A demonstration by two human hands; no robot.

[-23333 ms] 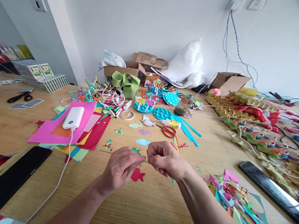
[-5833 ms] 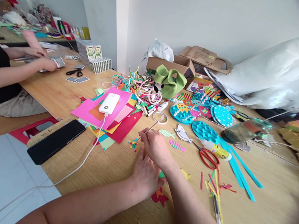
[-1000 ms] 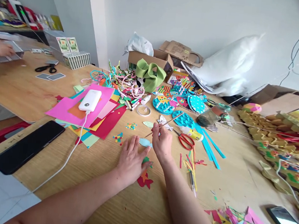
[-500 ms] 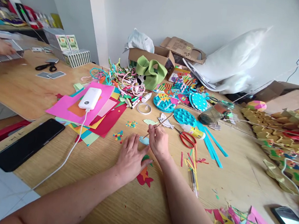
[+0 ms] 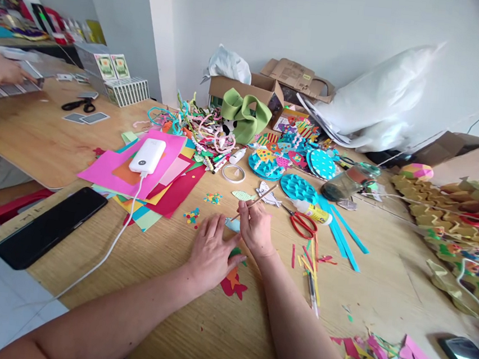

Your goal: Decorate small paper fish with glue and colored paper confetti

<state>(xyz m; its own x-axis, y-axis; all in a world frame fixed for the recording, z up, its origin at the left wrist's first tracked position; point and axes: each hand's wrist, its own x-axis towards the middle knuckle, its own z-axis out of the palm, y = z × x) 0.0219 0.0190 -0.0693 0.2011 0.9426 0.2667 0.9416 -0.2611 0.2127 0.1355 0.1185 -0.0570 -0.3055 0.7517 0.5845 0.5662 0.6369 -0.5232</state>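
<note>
My right hand point(image 5: 255, 229) pinches a thin wooden stick point(image 5: 266, 192), its lower tip at a light blue paper fish point(image 5: 232, 224) on the table. My left hand point(image 5: 214, 251) lies flat beside that fish, fingers stretched out, partly covering it. Under and beside the left thumb are red and orange paper fish cutouts point(image 5: 234, 285) and a bit of green paper. Just beyond the hands lie a pale green patterned fish point(image 5: 243, 196) and a white fish with drawn lines point(image 5: 268, 193). Small coloured paper dots point(image 5: 192, 215) sit in two heaps to the left.
Red-handled scissors point(image 5: 303, 224) and a glue bottle point(image 5: 315, 213) lie to the right, near blue paper strips point(image 5: 346, 240). A power bank point(image 5: 147, 156) rests on coloured paper, its cable running past a black phone point(image 5: 50, 228). Another person's hand point(image 5: 15, 70) is at far left.
The whole view has shifted slightly, so things appear a little further right. Both hands keep nearly the same place over the blue fish, the stick still held in the right.
</note>
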